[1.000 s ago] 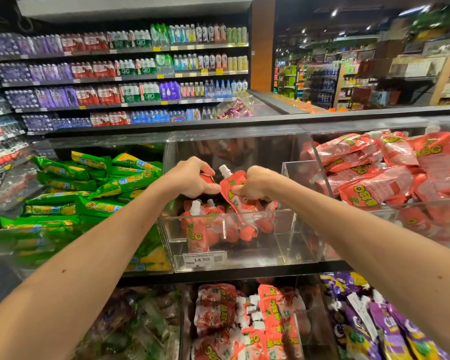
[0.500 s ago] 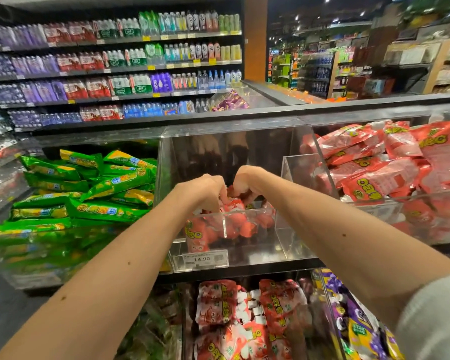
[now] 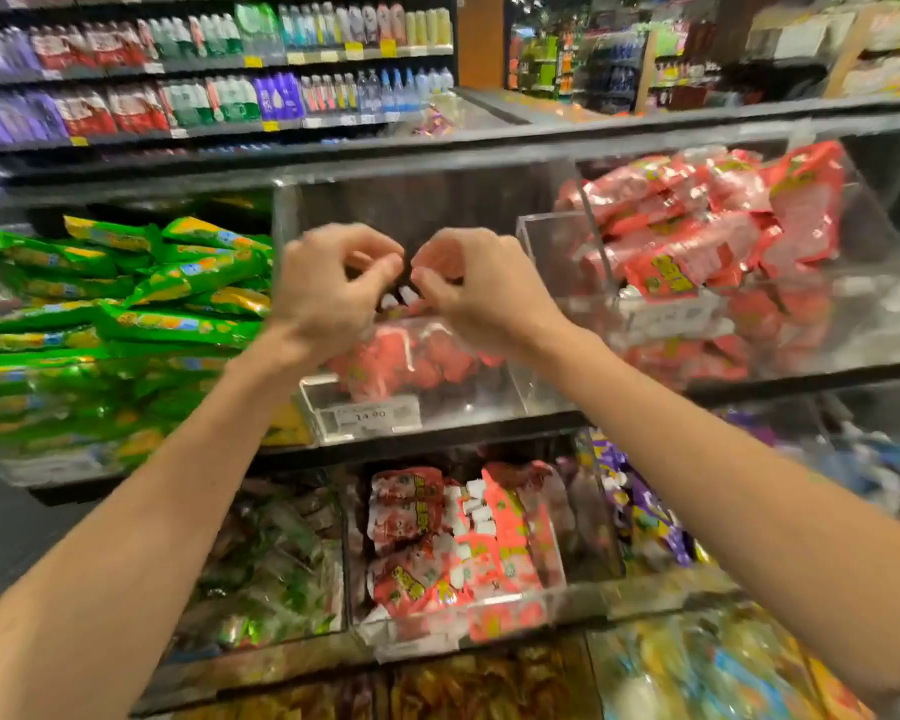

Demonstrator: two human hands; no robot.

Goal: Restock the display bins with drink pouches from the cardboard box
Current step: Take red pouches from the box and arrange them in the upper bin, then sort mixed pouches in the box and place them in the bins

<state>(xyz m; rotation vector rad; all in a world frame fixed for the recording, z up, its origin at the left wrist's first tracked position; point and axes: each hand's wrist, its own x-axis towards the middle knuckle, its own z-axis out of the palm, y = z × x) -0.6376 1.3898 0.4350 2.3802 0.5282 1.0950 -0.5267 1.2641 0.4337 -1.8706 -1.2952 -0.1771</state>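
Two hands over the middle bin (image 3: 468, 402). My left hand (image 3: 328, 288) and right hand (image 3: 481, 288) are almost knuckle to knuckle. Fingers on both are loosely curled and I see no pouch in either, so I call them empty. The right fingertips sit just above the white caps (image 3: 408, 294); too blurred to say if they touch.

Task thing: the red drink pouches (image 3: 417, 356) lie directly under the hands, a low layer on the bin floor, spouts pointing up toward the fingers. The price tag (image 3: 370, 415) is below the hands on the bin front.

Progress, my judgement: early to middle. This bin has a few pouches in it and plenty of clear wall above them, so there is more to load. Right of the hands, a heap of red pouches (image 3: 697, 236) looks full. Left of the hands, the green pouches (image 3: 141, 304) are stacked high. Lower down, beneath the forearms, another red batch (image 3: 437, 543) looks about half full.

The cardboard box is not in view, so I cannot tell how much stock is left.
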